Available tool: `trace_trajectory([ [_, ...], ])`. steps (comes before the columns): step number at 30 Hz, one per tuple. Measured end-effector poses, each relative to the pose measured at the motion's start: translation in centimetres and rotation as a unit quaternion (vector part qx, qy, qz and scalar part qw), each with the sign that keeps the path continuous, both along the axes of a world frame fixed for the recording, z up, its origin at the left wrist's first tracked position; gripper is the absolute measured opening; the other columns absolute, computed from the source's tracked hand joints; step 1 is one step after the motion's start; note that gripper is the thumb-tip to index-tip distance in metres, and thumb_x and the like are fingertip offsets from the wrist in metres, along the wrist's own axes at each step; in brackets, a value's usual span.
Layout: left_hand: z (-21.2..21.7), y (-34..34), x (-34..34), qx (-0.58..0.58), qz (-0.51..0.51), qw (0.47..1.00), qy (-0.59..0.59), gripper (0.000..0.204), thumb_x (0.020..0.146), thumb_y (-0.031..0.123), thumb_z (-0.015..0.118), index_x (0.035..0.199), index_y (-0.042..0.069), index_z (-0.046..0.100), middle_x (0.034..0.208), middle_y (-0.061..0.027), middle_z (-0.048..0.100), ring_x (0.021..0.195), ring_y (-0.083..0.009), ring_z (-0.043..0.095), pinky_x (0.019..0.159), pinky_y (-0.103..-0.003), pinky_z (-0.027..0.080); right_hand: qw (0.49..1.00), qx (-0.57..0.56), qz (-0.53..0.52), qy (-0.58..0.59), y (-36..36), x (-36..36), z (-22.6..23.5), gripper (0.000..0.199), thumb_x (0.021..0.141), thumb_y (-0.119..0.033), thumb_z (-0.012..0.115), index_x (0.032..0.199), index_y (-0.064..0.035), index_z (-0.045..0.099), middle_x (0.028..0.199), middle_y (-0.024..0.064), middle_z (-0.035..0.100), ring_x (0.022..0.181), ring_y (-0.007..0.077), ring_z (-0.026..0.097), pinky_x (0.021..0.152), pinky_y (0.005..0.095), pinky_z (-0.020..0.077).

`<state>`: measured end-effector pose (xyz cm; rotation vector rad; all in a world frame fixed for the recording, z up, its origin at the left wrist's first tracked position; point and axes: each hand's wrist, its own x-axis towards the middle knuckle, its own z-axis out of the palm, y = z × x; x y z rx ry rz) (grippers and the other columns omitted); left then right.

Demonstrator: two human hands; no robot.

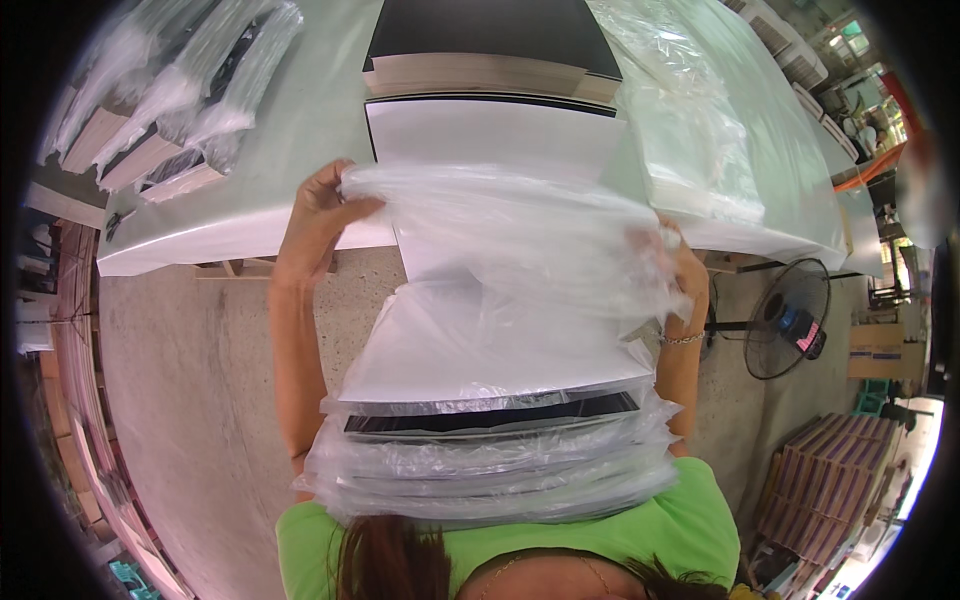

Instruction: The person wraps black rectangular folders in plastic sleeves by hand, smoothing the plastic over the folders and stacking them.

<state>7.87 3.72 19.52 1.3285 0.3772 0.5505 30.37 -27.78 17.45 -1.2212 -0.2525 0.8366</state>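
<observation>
A clear plastic bag (510, 220) is stretched between my two hands in front of me, its open-looking end bunched and wrinkled. The left edge of the plastic is pinched by my left hand (335, 205), thumb toward the middle. My right hand (672, 262) grips the right edge, its fingers partly seen through the film. Beneath the bag, a white sheet (480, 350) lies on top of a pile of plastic-wrapped packs (490, 470) against my body; a black edge shows between the layers. Just beyond my hands, another white sheet (490, 140) lies on the table.
A thick stack of black-topped boards (490, 35) stands at the table's far middle. Plastic-wrapped packs (165, 150) lie at the left, and a pile of clear bags (700, 150) at the right. A floor fan (787, 320) stands right of me, above stacked cartons (825, 485).
</observation>
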Motion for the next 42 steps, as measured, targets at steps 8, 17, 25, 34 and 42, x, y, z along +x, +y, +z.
trace_trajectory([
  [8, 0.9, -1.1, 4.5, 0.470, 0.300, 0.829, 0.050, 0.054, 0.064, -0.016, 0.046, 0.108, 0.011, 0.060, 0.084, -0.0053, 0.052, 0.077, -0.0186, 0.052, 0.074, -0.027, 0.043, 0.878, -0.038, -0.231, -0.417, 7.4, 2.1, 1.7, 0.022, 0.067, 0.009, 0.050, 0.085, -0.0022, 0.057, 0.078, 0.0014, 0.052, 0.056, 0.0051, 0.046, 0.044, 0.0184, 0.0366],
  [17, 2.6, -1.9, 1.9, 0.387, 0.287, 0.876, 0.028, 0.052, 0.062, -0.019, 0.041, 0.100, 0.006, 0.066, 0.099, -0.0089, 0.058, 0.094, -0.0210, 0.056, 0.085, -0.031, 0.044, 0.913, 0.055, -0.149, -0.376, 9.1, 1.6, 3.3, 0.039, 0.069, 0.008, 0.043, 0.102, 0.0015, 0.062, 0.087, 0.0062, 0.057, 0.058, 0.0054, 0.047, 0.043, 0.0172, 0.0361],
  [25, 0.7, 0.2, -0.4, -0.261, -0.044, 0.953, -0.147, 0.052, 0.079, 0.010, 0.045, 0.130, 0.001, 0.037, 0.123, -0.0115, 0.049, 0.116, -0.0211, 0.043, 0.103, -0.037, 0.024, 0.974, 0.222, -0.013, 0.038, 7.6, 1.8, 1.8, 0.024, 0.077, -0.008, 0.056, 0.099, 0.0012, 0.060, 0.072, 0.0028, 0.056, 0.041, 0.0057, 0.038, 0.037, 0.0179, 0.0287],
  [34, -14.0, -0.7, -5.0, -0.287, 0.085, 0.950, 0.093, 0.029, 0.082, 0.013, 0.052, 0.109, 0.003, 0.052, 0.098, -0.0079, 0.058, 0.090, -0.0194, 0.056, 0.080, -0.031, 0.045, 0.989, -0.035, 0.068, 0.125, -0.6, -0.1, -10.3, 0.025, 0.081, -0.016, 0.060, 0.103, -0.0052, 0.056, 0.073, -0.0024, 0.055, 0.057, 0.0064, 0.049, 0.048, 0.0192, 0.0389],
  [42, -27.7, -2.7, -6.2, -0.212, 0.046, 0.959, 0.181, 0.015, 0.081, 0.008, 0.050, 0.092, 0.002, 0.059, 0.086, -0.0067, 0.059, 0.075, -0.0143, 0.054, 0.070, -0.029, 0.044, 0.959, -0.221, 0.098, -0.145, -3.1, -1.9, -20.5, 0.031, 0.091, -0.034, 0.046, 0.100, -0.0067, 0.058, 0.083, 0.0027, 0.060, 0.074, 0.0103, 0.054, 0.066, 0.0238, 0.0434],
])
